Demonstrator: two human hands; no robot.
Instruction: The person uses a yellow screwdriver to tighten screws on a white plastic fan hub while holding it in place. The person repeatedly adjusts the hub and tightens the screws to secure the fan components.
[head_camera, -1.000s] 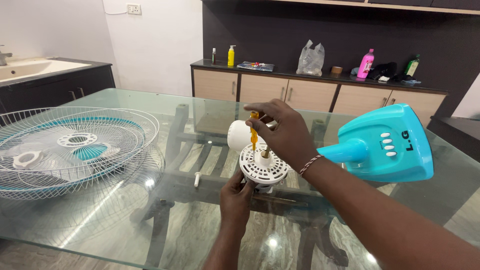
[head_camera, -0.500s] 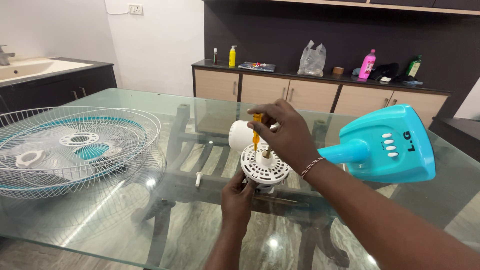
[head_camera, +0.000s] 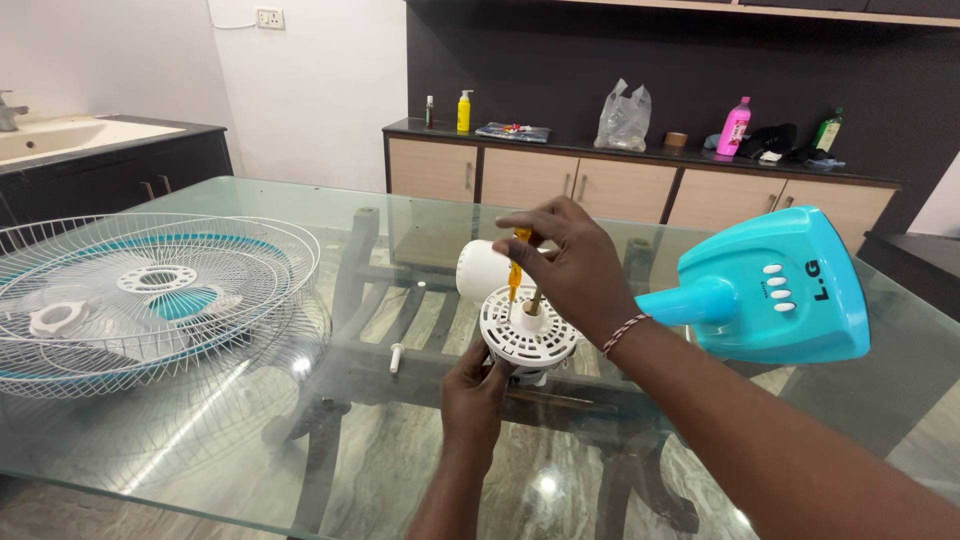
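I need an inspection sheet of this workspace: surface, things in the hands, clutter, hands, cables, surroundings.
Surface: glass table, transparent, its frame and the stone floor visible through it.
Things in hand: white fan motor housing with vented face; yellow screwdriver standing upright on it; turquoise fan base attached at the right.
Clutter: wire fan guards with turquoise blade, small white peg.
Hands: left hand steadies the housing from below; right hand grips the screwdriver.
Cables: nothing seen.
Surroundings: cabinet counter with bottles and a plastic bag; sink at left.
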